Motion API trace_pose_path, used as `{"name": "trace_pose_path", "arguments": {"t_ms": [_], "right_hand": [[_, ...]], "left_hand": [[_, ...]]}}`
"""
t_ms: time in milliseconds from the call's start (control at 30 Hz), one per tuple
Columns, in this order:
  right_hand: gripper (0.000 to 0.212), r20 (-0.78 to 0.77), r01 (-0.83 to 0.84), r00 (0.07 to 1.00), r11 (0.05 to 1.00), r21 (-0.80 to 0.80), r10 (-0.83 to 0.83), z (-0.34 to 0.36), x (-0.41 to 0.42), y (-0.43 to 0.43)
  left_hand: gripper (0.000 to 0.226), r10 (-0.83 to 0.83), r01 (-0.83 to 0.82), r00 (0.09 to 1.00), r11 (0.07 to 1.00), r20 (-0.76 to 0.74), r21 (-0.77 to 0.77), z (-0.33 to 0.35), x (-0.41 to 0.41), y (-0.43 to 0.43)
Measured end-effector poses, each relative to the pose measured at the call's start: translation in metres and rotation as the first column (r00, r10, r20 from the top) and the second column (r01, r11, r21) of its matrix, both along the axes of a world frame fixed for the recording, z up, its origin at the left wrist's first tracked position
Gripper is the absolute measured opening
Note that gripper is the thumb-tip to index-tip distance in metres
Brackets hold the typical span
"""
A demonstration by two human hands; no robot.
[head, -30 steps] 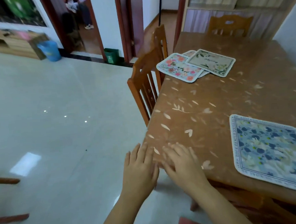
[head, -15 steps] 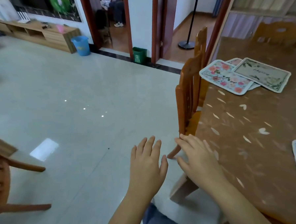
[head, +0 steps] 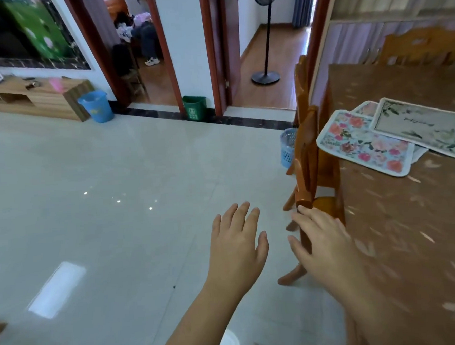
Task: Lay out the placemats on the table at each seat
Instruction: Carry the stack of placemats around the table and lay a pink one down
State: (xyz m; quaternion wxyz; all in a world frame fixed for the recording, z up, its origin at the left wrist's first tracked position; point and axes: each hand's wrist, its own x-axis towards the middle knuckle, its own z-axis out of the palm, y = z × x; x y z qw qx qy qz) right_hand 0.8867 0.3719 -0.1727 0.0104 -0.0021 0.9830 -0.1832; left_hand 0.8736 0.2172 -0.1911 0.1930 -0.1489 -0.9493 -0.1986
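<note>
1. My left grip [head: 238, 251] hangs over the floor [head: 118, 230], fingers straight and spread, holding nothing.
2. My right grip [head: 328, 249] is flat-fingered and empty, beside the chair [head: 305, 152].
3. The placemats [head: 364, 144] lie overlapped on the desk [head: 409, 242], well apart from both grips.
</note>
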Motion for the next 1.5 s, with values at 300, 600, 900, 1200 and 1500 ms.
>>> {"name": "trace_pose_path", "arguments": {"t_ms": [300,600,900,1200,1500], "right_hand": [[0.049,0.041,0.128,0.991,0.992,0.007,-0.129,0.006,-0.083,-0.037],[0.045,-0.075,0.337,0.939,0.941,-0.005,-0.337,0.029,-0.184,-0.084],[0.042,-0.134,0.591,0.798,0.806,-0.018,-0.588,0.031,-0.234,-0.070],[0.040,-0.223,0.735,0.653,0.676,-0.045,-0.724,0.006,-0.295,0.020],[0.044,-0.275,0.837,0.498,0.539,-0.097,-0.822,-0.005,-0.326,0.135]], "left_hand": [[0.039,-0.122,0.120,0.989,0.992,0.078,0.029,-0.012,-0.103,-0.029],[0.041,-0.361,0.361,0.932,0.932,0.000,0.001,0.005,-0.240,-0.059],[0.037,-0.559,0.558,0.829,0.829,0.027,0.045,-0.007,-0.320,-0.020],[0.037,-0.711,0.710,0.703,0.703,0.016,0.022,-0.012,-0.406,0.082],[0.041,-0.870,0.876,0.481,0.480,0.111,-0.036,-0.006,-0.460,0.221]]}}
